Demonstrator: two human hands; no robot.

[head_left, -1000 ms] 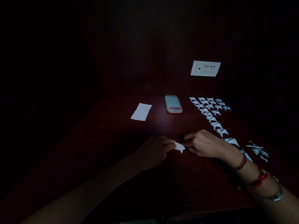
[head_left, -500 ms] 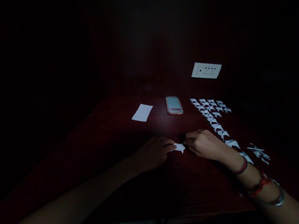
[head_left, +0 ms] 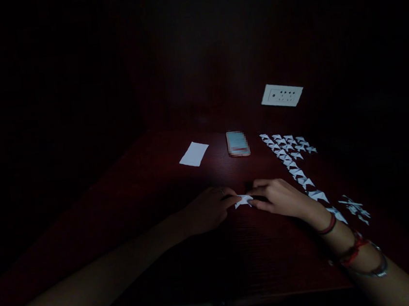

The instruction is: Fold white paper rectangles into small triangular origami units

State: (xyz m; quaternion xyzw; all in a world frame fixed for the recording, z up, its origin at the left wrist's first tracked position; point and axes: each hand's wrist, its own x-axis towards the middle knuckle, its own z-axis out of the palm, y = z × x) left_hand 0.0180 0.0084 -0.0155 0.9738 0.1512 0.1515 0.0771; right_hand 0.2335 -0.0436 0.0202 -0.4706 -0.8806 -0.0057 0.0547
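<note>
The right hand (head_left: 280, 197) has closed its fingertips on the small folded paper (head_left: 243, 200), which now lies between both hands over the bench (head_left: 137, 179), its other end pinched by the left hand (head_left: 210, 210).

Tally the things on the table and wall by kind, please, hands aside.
Small folded paper at centre: 1
Flat white sheet: 1
Phone: 1
Socket plate: 1
Total: 4, leaving out the folded paper rows and scraps, too small to count surely.

Dark red table (head_left: 148, 178), plain white paper (head_left: 194, 154)
</note>
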